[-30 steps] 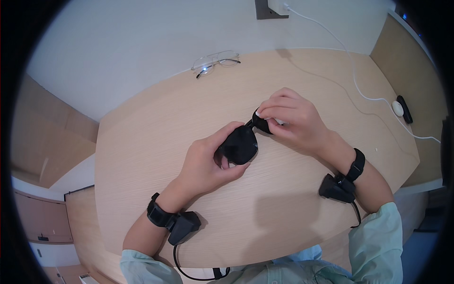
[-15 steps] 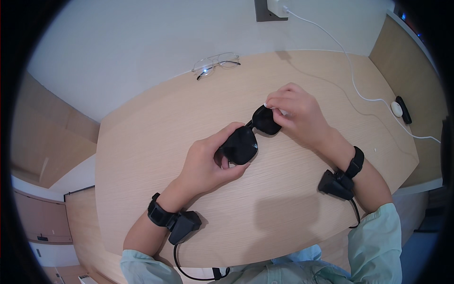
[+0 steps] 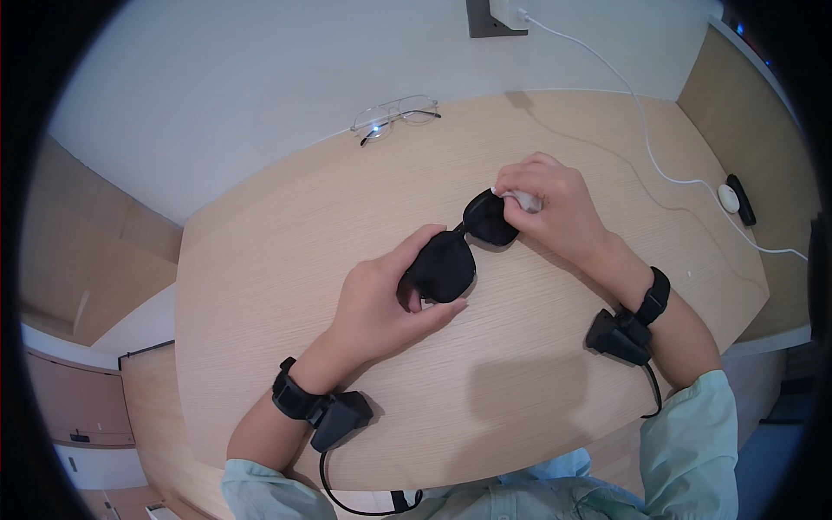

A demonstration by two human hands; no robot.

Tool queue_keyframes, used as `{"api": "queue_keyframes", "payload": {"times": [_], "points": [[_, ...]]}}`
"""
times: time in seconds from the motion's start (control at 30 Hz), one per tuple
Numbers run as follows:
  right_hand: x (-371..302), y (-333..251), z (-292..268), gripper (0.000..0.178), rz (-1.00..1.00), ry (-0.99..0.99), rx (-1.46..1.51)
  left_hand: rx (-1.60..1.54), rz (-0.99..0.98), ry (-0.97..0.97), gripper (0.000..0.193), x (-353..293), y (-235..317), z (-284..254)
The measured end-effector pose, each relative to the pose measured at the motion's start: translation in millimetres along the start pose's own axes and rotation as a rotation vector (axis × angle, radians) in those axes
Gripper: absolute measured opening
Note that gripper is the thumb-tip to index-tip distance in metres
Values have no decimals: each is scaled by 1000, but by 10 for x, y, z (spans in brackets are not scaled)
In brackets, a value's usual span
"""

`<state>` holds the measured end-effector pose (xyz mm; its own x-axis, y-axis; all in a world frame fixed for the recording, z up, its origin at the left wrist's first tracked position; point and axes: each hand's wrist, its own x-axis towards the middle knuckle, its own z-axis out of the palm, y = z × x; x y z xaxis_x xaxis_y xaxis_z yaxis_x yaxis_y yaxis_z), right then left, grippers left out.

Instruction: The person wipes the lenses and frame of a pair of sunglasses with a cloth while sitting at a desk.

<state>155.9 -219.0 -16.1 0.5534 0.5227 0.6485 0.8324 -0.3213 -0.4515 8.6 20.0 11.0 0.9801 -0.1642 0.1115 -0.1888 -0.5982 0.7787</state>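
Observation:
A pair of black sunglasses point(image 3: 444, 267) is held over the table, its two dark lenses slanting up to the right. My left hand point(image 3: 371, 303) is closed around the frame at the left lens, fingers behind and thumb along the lower edge. At the far edge of the right lens, my right hand point(image 3: 562, 206) pinches a small crumpled white cloth or tissue point(image 3: 527, 201). Its fingertips touch that lens near its upper right edge. The folded temples are mostly hidden behind the lenses and my left fingers.
Clear wire-framed eyeglasses point(image 3: 394, 117) lie at the table's back edge by the wall. A white cable point(image 3: 646, 139) runs from a plug point(image 3: 510, 12) down the right side, past a round white object point(image 3: 727, 198) and a black one point(image 3: 741, 200). Wooden panels flank the table point(image 3: 269, 260).
My right hand has shifted slightly right, and more of the white cloth or tissue shows in it. The sunglasses have tilted a little, with the left lens turned slightly.

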Motion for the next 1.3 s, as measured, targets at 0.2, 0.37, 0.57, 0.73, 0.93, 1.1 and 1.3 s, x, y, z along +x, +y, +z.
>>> {"api": "queue_keyframes", "payload": {"times": [0.2,0.37,0.57,0.73,0.93,1.1,1.3], "points": [[-10,-44,-8,12,-12,19,19,10,9,0,77,1,-15,-5],[8,-59,-42,10,48,-7,72,-12,13,8,78,3,-1,1],[6,-84,-54,9,57,-51,81,22,13,-7,79,-9,-5,-5],[-14,-139,-81,9,30,-97,81,29,11,-5,79,-12,-4,-2],[-64,-123,-92,9,186,-233,361,22,8,-23,77,-4,3,-4],[7,-113,-29,3,436,205,660,54,17,-36,76,-7,1,-11],[6,-103,-9,8,449,173,558,50,17,-37,77,-2,-1,-4]]}}
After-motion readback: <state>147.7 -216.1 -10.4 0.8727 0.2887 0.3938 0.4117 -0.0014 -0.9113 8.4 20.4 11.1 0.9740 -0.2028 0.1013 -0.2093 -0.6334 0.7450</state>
